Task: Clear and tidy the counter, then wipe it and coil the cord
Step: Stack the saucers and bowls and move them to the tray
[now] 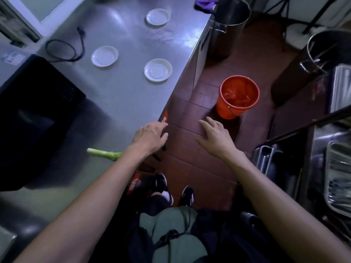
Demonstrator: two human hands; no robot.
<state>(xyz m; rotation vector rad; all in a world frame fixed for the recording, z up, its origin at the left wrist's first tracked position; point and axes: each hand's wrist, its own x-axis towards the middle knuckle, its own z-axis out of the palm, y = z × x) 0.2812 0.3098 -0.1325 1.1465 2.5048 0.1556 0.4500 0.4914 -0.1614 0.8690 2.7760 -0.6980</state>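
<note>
Three white saucers lie on the steel counter [123, 95]: a far saucer [158, 16], a left saucer [104, 56] and a near saucer [158, 69]. A black cord [62, 47] lies looped at the counter's back left. A green leek stalk [105, 153] rests on the counter near its front edge, partly hidden by my left forearm. My left hand [150, 136] hovers at the counter's edge, fingers relaxed, holding nothing. My right hand [216, 136] is spread open over the floor, empty.
A large black appliance [32, 118] fills the counter's left side. On the red tiled floor stands an orange bucket [238, 96]. Tall steel pots [228, 21] stand beyond the counter end and at right. Steel trays [340, 175] fill the right shelf. A purple cloth [206, 2] lies at the counter's far end.
</note>
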